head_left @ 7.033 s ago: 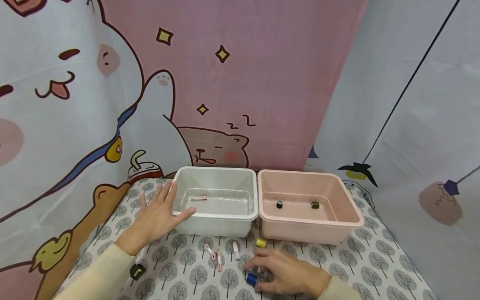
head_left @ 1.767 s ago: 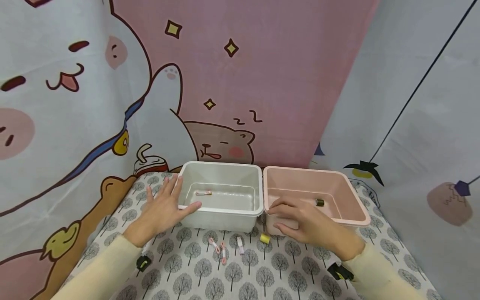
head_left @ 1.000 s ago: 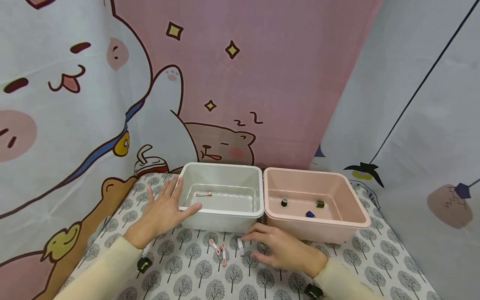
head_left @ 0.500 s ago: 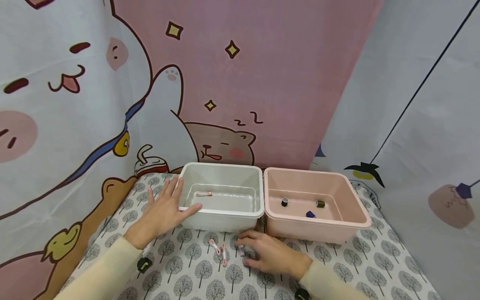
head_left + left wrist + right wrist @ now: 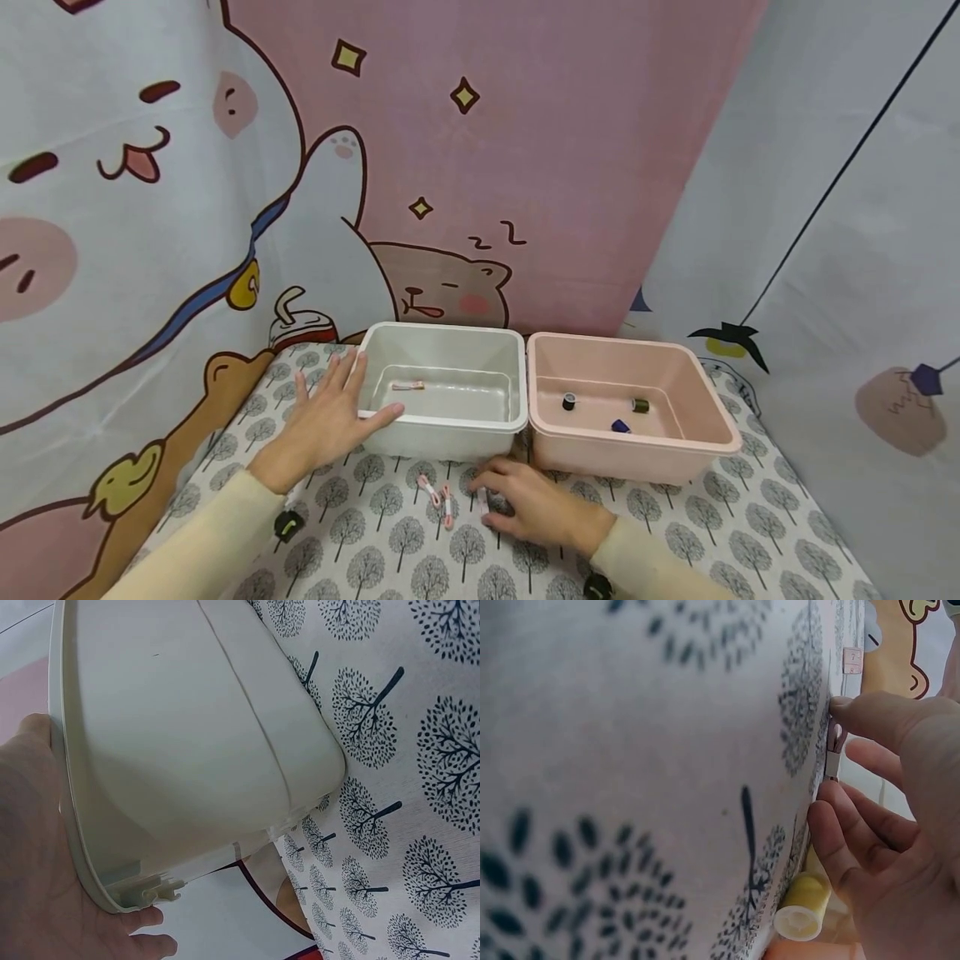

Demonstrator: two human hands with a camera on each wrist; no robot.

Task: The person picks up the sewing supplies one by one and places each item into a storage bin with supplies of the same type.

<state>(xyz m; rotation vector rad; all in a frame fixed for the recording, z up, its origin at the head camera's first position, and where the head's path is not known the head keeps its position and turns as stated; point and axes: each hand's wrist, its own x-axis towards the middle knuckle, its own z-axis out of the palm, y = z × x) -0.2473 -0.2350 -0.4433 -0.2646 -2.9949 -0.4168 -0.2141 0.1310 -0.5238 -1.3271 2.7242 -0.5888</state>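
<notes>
My left hand point(image 5: 322, 425) rests on the front left corner of the white bin point(image 5: 450, 429), fingers spread and thumb over the rim. In the left wrist view its palm lies against the bin's edge. My right hand point(image 5: 536, 504) is down on the tablecloth before the bins. Its thumb and fingertips close on the two ends of a small pale pink folded cord bundle point(image 5: 832, 761) with a white band. A yellow thread spool point(image 5: 802, 907) lies close by its fingers, hidden in the head view. Two pink cord bundles point(image 5: 447, 507) lie left of this hand.
The pink bin point(image 5: 630, 450) stands right of the white one. It holds a black spool point(image 5: 569, 402), an olive spool point(image 5: 640, 406) and a blue spool point(image 5: 620, 426). One cord bundle point(image 5: 408, 386) lies in the white bin. A printed curtain point(image 5: 562, 167) hangs behind.
My right hand has carried the blue spool from the tablecloth into the pink bin, then come back left to the pale bundle. The left hand keeps its place on the white bin.
</notes>
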